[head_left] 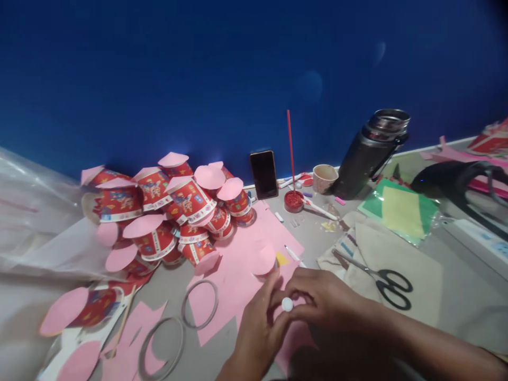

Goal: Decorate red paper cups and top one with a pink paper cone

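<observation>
Both hands meet low in the middle of the head view, over pink paper. My left hand (257, 324) and my right hand (323, 297) have their fingertips closed around a small thing with a round white end (287, 304). Its kind cannot be made out, as the fingers hide the rest. Just beyond my left fingertips is a pink paper disc (265, 259), with a bit of yellow paper (281, 259) beside it. A large pink sheet (234, 264) spreads beneath. A white marker (292, 254) lies past my right hand.
At left, red printed paper cups (190, 201) with pink discs form a pile. Two grey rings (199, 304) lie in front. Against the blue wall stand a phone (264, 174), a paper cup (324, 179) and a dark flask (371, 153). Scissors (383, 278) lie on beige cloth at right.
</observation>
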`<state>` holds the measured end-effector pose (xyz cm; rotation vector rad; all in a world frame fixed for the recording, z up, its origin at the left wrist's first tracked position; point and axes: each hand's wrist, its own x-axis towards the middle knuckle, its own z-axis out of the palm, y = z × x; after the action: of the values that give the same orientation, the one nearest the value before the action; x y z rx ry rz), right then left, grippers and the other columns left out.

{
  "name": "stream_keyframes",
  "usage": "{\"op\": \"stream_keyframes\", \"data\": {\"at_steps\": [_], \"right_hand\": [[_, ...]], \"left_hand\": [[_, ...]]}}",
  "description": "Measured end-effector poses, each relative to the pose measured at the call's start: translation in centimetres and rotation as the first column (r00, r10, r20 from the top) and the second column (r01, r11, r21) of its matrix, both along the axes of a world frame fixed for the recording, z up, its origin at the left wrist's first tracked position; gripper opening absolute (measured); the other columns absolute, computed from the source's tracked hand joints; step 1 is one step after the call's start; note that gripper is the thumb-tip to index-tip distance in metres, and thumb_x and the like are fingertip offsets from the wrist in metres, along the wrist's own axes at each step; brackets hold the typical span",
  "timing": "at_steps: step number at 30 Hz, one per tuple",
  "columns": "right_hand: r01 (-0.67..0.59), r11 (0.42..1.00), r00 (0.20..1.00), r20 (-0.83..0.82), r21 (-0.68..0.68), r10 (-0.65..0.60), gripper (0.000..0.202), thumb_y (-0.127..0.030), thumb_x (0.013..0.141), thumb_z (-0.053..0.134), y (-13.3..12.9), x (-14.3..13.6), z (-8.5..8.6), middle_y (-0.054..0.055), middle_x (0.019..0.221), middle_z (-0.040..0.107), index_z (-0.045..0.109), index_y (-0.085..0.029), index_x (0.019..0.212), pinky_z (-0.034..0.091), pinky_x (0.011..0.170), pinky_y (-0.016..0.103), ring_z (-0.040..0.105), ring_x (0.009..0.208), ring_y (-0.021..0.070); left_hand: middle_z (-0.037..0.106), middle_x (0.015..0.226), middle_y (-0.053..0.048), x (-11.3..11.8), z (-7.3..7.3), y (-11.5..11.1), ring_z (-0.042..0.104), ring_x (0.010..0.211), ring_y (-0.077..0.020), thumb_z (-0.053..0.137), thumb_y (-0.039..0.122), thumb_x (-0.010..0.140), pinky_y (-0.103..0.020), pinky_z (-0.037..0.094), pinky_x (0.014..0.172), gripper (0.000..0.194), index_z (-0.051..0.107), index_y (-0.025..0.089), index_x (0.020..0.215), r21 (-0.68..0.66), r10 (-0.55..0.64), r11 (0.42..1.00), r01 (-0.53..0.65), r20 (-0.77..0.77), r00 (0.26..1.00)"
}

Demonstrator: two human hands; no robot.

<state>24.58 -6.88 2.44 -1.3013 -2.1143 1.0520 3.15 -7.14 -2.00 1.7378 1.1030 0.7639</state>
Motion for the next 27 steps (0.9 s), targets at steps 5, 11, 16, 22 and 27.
{"op": "stream_keyframes", "data": {"at_steps": [5, 11, 16, 22, 27], "right_hand": [[0.086, 0.995, 0.99, -0.116, 0.058, -0.079, 0.019, -0.023, 0.08, 0.08, 0.3, 0.0, 1.2, 0.0, 0.083, 0.073, 0.078, -0.021, 0.099, 0.048, 0.07, 0.023, 0.064, 0.073, 0.0152], [0.561, 0.81, 0.827, -0.145, 0.171, -0.543, 0.013, -0.033, 0.086, 0.065, 4.6, 4.5, 2.6, 0.0, 0.069, 0.067, 0.066, -0.02, 0.086, 0.044, 0.057, 0.024, 0.059, 0.06, 0.0151], [0.608, 0.759, 0.772, 0.048, 0.234, -0.634, 0.016, -0.035, 0.087, 0.066, 7.4, 7.1, 0.8, 0.002, 0.072, 0.072, 0.065, -0.019, 0.09, 0.044, 0.061, 0.027, 0.064, 0.064, 0.0176], [0.568, 0.791, 0.784, 0.141, 0.227, -0.604, 0.014, -0.033, 0.09, 0.064, 7.2, 6.7, -0.1, 0.002, 0.073, 0.072, 0.064, -0.019, 0.093, 0.042, 0.064, 0.028, 0.064, 0.067, 0.0184], [0.554, 0.802, 0.775, 0.213, 0.223, -0.594, 0.022, -0.035, 0.091, 0.067, 6.9, 7.1, 0.3, 0.004, 0.08, 0.073, 0.067, -0.017, 0.104, 0.043, 0.066, 0.029, 0.066, 0.072, 0.0206]], "left_hand": [[0.08, 0.123, -0.007, -0.5, 1.7, -0.3, 0.077, 0.115, -0.0247, 0.071, 0.035, 0.093, -0.035, 0.061, 0.099, 0.057, 0.054, 0.026, 0.146, 0.005, 0.043, 0.999, -0.043, -0.066, 0.997], [0.068, 0.1, -0.006, -2.0, 3.4, 0.0, 0.07, 0.086, -0.0215, 0.077, 0.043, 0.087, -0.036, 0.062, 0.082, 0.033, 0.064, 0.023, 0.11, 0.236, 0.494, 0.845, -0.479, -0.005, 0.869], [0.048, 0.154, -0.018, -0.8, 4.1, 2.4, 0.058, 0.137, -0.0343, 0.085, 0.033, 0.074, -0.055, 0.052, 0.113, 0.095, 0.036, 0.025, 0.155, 0.057, 0.421, 0.907, -0.418, -0.056, 0.906], [0.037, 0.166, -0.02, 1.2, 4.1, 3.9, 0.033, 0.158, -0.0405, 0.088, 0.026, 0.07, -0.062, 0.031, 0.127, 0.112, 0.026, 0.024, 0.163, 0.006, 0.353, 0.934, -0.356, -0.142, 0.925], [0.043, 0.164, -0.018, 1.6, 4.1, 4.3, 0.042, 0.154, -0.0357, 0.086, 0.032, 0.078, -0.054, 0.043, 0.122, 0.1, 0.031, 0.025, 0.161, -0.02, 0.411, 0.91, -0.414, -0.078, 0.908]]}}
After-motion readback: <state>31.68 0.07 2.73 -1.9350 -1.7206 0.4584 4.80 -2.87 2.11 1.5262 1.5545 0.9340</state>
